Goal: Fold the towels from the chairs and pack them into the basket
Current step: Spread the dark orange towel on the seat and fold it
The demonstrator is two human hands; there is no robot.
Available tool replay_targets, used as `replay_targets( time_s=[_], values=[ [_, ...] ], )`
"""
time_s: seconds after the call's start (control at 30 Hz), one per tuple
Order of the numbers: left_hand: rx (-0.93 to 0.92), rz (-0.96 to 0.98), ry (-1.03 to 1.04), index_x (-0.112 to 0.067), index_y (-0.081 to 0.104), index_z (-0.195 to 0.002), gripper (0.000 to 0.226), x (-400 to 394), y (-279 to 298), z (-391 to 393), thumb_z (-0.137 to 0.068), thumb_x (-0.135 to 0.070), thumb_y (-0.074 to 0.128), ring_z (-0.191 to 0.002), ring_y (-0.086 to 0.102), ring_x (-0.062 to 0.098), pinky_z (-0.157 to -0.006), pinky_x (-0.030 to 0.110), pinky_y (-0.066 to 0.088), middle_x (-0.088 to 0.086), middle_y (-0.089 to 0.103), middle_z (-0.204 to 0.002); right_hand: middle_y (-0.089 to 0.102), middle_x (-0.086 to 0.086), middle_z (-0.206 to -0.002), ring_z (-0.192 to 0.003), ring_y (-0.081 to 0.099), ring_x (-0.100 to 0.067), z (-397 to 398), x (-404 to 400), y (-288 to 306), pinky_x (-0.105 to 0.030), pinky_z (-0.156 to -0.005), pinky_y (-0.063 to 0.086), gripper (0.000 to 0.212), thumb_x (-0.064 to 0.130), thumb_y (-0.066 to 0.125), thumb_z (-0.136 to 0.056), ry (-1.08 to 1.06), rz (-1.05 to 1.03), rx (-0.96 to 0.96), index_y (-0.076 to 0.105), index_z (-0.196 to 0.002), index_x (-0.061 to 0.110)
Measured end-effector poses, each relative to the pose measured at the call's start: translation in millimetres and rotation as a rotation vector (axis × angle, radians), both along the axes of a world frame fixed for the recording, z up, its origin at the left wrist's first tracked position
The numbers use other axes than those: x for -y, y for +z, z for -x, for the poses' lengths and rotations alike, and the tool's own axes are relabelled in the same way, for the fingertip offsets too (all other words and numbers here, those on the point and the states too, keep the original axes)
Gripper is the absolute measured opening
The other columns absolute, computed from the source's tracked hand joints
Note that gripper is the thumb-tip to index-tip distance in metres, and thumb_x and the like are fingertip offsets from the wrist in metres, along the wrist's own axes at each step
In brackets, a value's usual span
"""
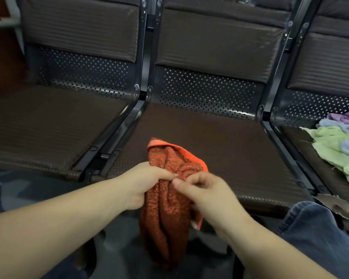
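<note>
A row of dark brown padded seats (pixel 210 141) on black metal frames (pixel 129 117), with perforated metal panels (pixel 206 91) under the backrests. Grey floor (pixel 28 190) below; dim light.

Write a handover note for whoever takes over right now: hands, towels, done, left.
Left hand: grip on the orange towel, bunched and hanging over the front edge of the middle seat.
Right hand: pinching the same towel near its top.
Pastel towels: unfolded heap on the right seat.
Basket: not in view.
Done: nothing visibly folded.
Left: fold the orange towel, then the heap, and pack them all.
</note>
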State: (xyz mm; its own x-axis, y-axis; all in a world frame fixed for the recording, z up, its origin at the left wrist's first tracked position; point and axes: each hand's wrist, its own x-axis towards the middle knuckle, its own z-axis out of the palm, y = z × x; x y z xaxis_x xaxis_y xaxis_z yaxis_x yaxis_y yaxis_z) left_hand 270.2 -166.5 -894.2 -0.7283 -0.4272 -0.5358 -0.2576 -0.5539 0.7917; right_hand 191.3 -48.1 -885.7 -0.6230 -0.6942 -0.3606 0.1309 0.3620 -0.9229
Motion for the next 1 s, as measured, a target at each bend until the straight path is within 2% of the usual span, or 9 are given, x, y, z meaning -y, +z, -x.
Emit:
replay_targets(
  time_s=[0.1,0.2,0.43,0.53,0.63,0.7,0.8,0.9,1.0],
  values=[
    [-0.091,0.038,-0.089,-0.002,0.068,-0.089,0.019,2,3,-1,-0.079,0.011,0.058,-0.065,0.069,0.024,-0.068,0.032,0.057,0.017,0.071,-0.08,0.064,0.002,-0.086,-0.079,0.059,-0.012,28,1,5,-0.029,-0.073,0.046,0.027,0.036,0.079,-0.07,-0.16,-0.042,-0.483,0.056,-0.078,0.024],
    [-0.108,0.058,-0.236,-0.002,0.068,-0.099,0.037,0,9,-4,-0.064,0.01,0.071,-0.077,0.07,0.027,-0.076,0.035,0.058,0.019,0.072,-0.092,0.059,0.008,-0.111,-0.107,0.056,-0.011,42,0,9,-0.033,-0.098,0.045,0.049,0.046,0.074,-0.074,-0.11,-0.101,-0.362,0.053,-0.114,0.027],
    [-0.099,0.071,-0.133,-0.009,0.06,-0.121,0.058,-4,13,-5,-0.068,-0.028,0.075,-0.097,0.069,0.022,-0.088,0.034,0.052,0.012,0.07,-0.112,0.072,-0.003,-0.074,-0.071,0.066,-0.017,46,-4,15,-0.039,-0.072,0.054,0.016,0.03,0.067,-0.086,-0.041,0.109,-0.334,0.071,-0.076,0.018],
    [0.045,0.444,-0.039,-0.03,0.021,-0.151,0.122,6,11,-5,-0.049,-0.066,0.077,-0.134,0.039,0.013,-0.107,0.029,0.033,0.001,0.036,-0.152,0.069,-0.001,-0.066,-0.058,0.061,-0.011,44,-11,27,-0.028,-0.059,0.048,0.019,0.032,0.067,-0.085,0.147,0.099,-0.262,0.072,-0.076,0.016],
    [0.017,0.985,-0.277,-0.069,0.021,-0.129,0.095,18,14,-11,-0.043,-0.086,0.057,-0.145,-0.002,0.003,-0.119,0.035,0.01,-0.015,0.012,-0.157,0.065,0.001,-0.066,-0.06,0.055,-0.01,41,-17,36,-0.024,-0.059,0.042,0.021,0.04,0.067,-0.076,0.371,0.096,-0.295,0.073,-0.073,0.02],
    [-0.029,1.087,-0.487,-0.073,0.042,-0.112,0.06,22,20,-15,-0.054,-0.08,0.054,-0.143,-0.005,-0.006,-0.114,0.023,0.008,-0.023,0.019,-0.152,0.064,0.0,-0.067,-0.061,0.053,-0.01,43,-19,39,-0.024,-0.06,0.04,0.026,0.044,0.066,-0.068,0.443,0.101,-0.299,0.074,-0.074,0.02],
    [-0.06,1.056,-0.64,-0.032,0.067,-0.092,0.042,19,27,-18,-0.072,-0.068,0.061,-0.104,0.055,-0.004,-0.091,0.018,0.038,-0.014,0.066,-0.106,0.065,0.003,-0.066,-0.062,0.054,-0.007,49,-23,42,-0.022,-0.061,0.041,0.026,0.044,0.067,-0.065,0.476,0.071,-0.306,0.074,-0.074,0.021],
    [-0.022,0.956,-0.622,-0.018,0.063,-0.08,0.019,19,37,-18,-0.091,-0.033,0.061,-0.043,0.051,0.003,-0.044,0.016,0.044,-0.01,0.054,-0.055,0.066,0.005,-0.065,-0.061,0.055,-0.005,56,-27,45,-0.021,-0.061,0.042,0.024,0.045,0.068,-0.067,0.492,-0.001,-0.363,0.074,-0.074,0.024],
    [0.067,1.032,-0.634,-0.024,0.063,-0.079,0.016,34,41,-21,-0.093,-0.029,0.058,-0.038,0.047,0.004,-0.042,0.019,0.042,-0.012,0.053,-0.051,0.068,0.004,-0.066,-0.059,0.056,-0.003,67,-31,45,-0.019,-0.06,0.044,0.018,0.034,0.071,-0.079,0.538,-0.16,-0.402,0.073,-0.075,0.016]
  ],
)
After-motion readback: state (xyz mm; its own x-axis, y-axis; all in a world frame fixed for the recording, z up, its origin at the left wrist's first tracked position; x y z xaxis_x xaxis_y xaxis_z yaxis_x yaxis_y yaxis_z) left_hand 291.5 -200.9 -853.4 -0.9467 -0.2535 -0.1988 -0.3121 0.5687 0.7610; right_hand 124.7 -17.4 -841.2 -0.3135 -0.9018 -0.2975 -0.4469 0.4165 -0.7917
